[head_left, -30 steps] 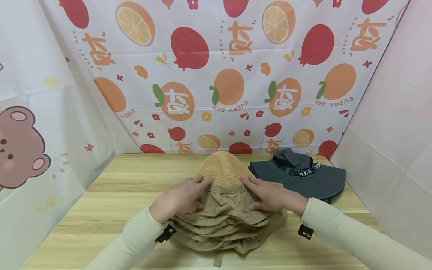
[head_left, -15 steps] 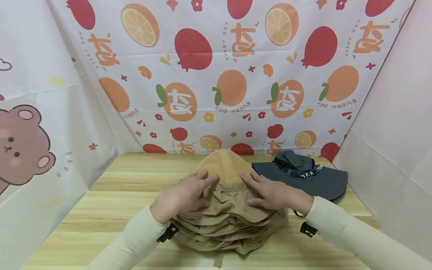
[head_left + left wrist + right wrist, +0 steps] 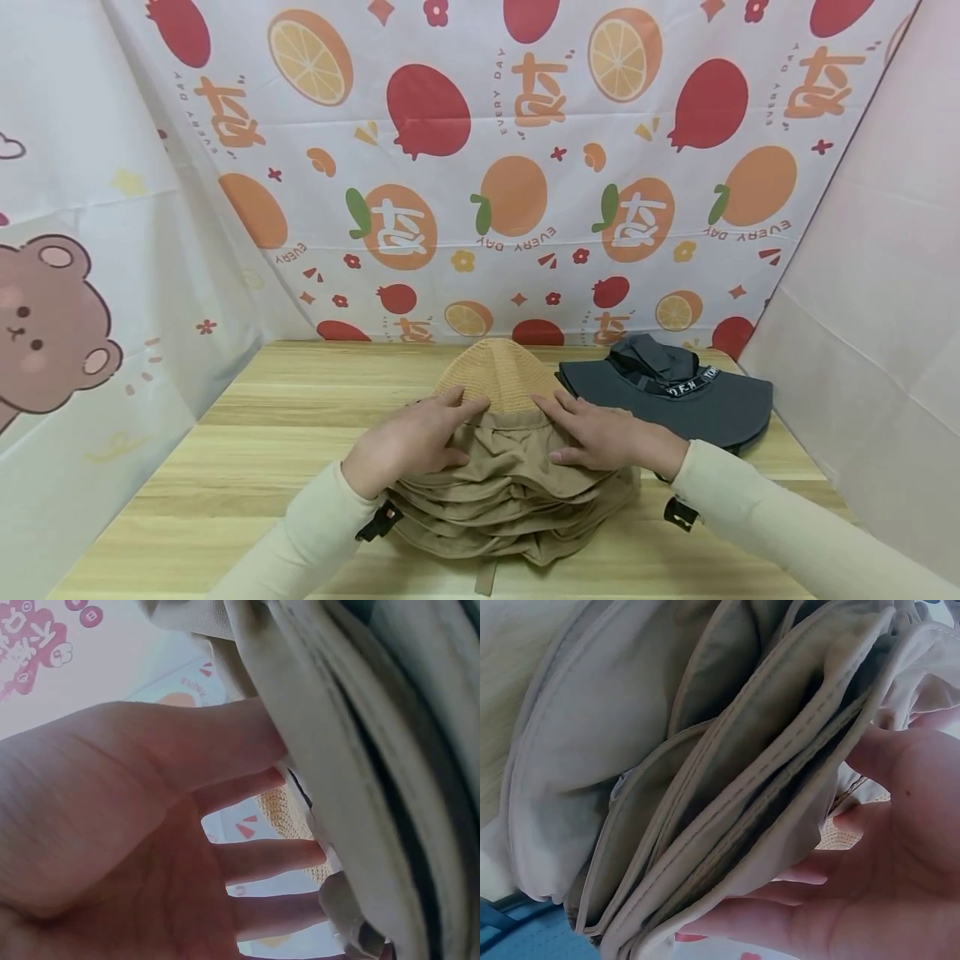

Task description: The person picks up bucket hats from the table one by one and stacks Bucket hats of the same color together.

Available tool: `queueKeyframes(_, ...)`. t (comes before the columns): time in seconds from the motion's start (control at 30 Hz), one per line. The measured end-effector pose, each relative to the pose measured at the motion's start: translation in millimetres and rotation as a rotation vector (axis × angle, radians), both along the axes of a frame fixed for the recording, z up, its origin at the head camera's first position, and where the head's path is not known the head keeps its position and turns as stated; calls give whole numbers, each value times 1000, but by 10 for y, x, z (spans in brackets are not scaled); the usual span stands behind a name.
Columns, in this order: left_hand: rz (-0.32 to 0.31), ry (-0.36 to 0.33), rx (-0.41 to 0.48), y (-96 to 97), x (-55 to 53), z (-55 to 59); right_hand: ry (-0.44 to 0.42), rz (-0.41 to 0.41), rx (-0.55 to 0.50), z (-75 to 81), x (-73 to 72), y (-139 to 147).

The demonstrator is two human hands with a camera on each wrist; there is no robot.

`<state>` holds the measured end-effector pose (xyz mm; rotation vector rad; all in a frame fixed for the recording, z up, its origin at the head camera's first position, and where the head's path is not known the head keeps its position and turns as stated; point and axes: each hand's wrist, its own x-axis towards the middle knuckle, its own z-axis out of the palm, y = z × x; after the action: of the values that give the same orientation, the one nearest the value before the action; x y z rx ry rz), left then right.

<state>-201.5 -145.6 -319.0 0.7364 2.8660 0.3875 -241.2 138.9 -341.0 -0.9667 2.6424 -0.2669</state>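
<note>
A stack of khaki fabric sun hats with layered, wavy brims lies at the front middle of the table. Above the top hat's fabric rises a woven, straw-coloured mesh crown. My left hand rests on the left side of the top hat, fingertips on the mesh and thumb on the cloth. Opposite it, my right hand touches the right side, fingers spread. The left wrist view shows nearly straight fingers reaching past a brim. In the right wrist view the stacked brims fan out beside my palm.
Behind my right hand, a dark grey wide-brimmed hat with a lettered band lies at the table's right rear. A khaki strap sticks out under the stack. Printed cloth hangs behind the wooden table, with pale cloth on both sides.
Over the last second, my left fingertips have slid slightly inward across the top hat. The mesh crown's tip sits a little lower than half a second ago. My right hand has barely moved.
</note>
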Motion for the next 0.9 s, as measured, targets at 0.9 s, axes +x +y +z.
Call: queueKeyframes(0.9, 124, 202, 26, 113, 252, 159, 342, -161, -175, 262, 269, -8)
